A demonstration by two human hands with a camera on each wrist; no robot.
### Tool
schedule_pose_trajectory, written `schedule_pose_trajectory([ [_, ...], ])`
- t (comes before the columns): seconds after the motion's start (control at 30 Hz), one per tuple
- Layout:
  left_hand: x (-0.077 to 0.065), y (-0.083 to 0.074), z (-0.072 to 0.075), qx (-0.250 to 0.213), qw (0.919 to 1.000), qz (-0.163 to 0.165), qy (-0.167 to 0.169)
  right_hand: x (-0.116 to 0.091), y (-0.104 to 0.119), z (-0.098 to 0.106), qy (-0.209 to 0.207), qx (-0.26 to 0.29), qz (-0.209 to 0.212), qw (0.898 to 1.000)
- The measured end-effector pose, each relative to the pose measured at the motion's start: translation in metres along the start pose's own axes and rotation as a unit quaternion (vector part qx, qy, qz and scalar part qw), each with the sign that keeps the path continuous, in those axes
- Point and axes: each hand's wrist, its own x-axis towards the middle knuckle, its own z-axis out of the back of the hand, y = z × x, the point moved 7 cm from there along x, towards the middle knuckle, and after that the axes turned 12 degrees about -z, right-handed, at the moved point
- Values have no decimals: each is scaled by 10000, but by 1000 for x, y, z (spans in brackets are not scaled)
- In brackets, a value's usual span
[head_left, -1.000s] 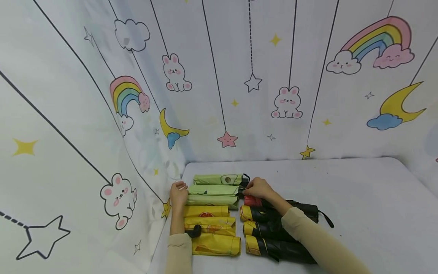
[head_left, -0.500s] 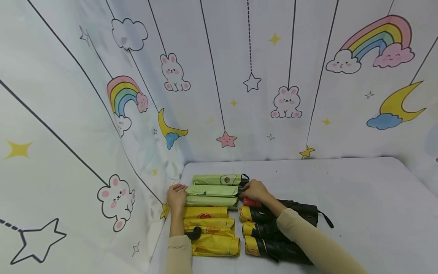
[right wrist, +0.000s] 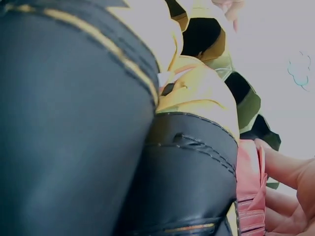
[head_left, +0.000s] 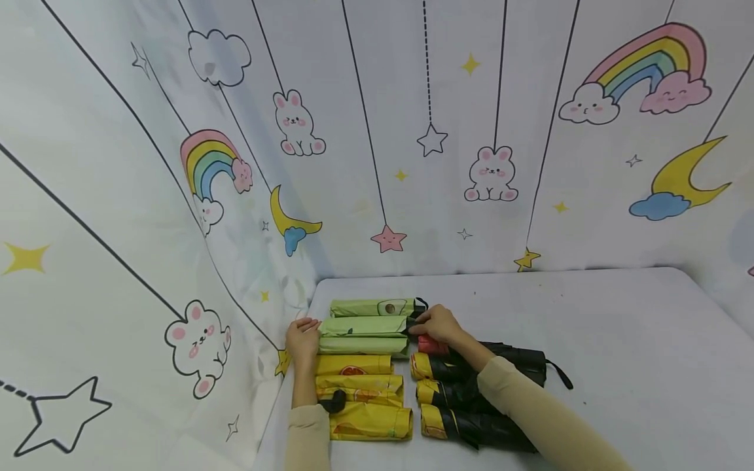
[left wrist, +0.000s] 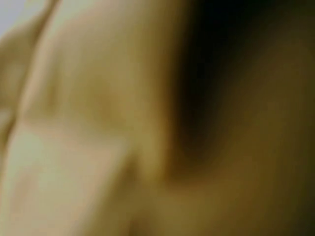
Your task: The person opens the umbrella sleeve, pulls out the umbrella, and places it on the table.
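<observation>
Three green folded umbrellas with avocado print lie at the back left of the table in the head view. My left hand point(head_left: 303, 339), fingers fairly straight, rests at the left ends of the nearer two. My right hand point(head_left: 440, 324) pinches the black end of the middle green umbrella point(head_left: 364, 326). Just below that hand lies a red and black folded umbrella point(head_left: 432, 345). In the right wrist view, the right thumb and fingers point(right wrist: 290, 167) are beside its red end point(right wrist: 250, 182); their tips are partly hidden. The left wrist view is too blurred to make out.
Yellow folded umbrellas point(head_left: 371, 420) with orange-slice print lie in front of the green ones. Several black umbrellas with yellow ends point(head_left: 474, 428) form a column on the right, partly under the right forearm. A cartoon-printed curtain point(head_left: 436, 216) borders the white table point(head_left: 636, 340).
My right hand has shifted very slightly left along the black end of the green umbrella. The left hand has barely moved. The whole head view has drifted a little.
</observation>
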Motion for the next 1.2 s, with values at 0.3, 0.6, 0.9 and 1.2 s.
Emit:
schedule_pose_trajectory([
  [0.3, -2, -1, 1, -33, 10000, 20, 36, -2, 2, 0, 290, 1536, -166, 9876],
  [0.6, -4, 0, 4, -68, 10000, 47, 28, -2, 7, -3, 633, 2731, -292, 9595],
  [0.9, -3, 3, 4, -122, 9999, 23, 35, -4, 8, -1, 332, 2704, -741, 9593],
  [1.2, -3, 4, 4, -246, 9996, 96, -14, -9, 10, 2, 295, 2965, -973, 9496],
])
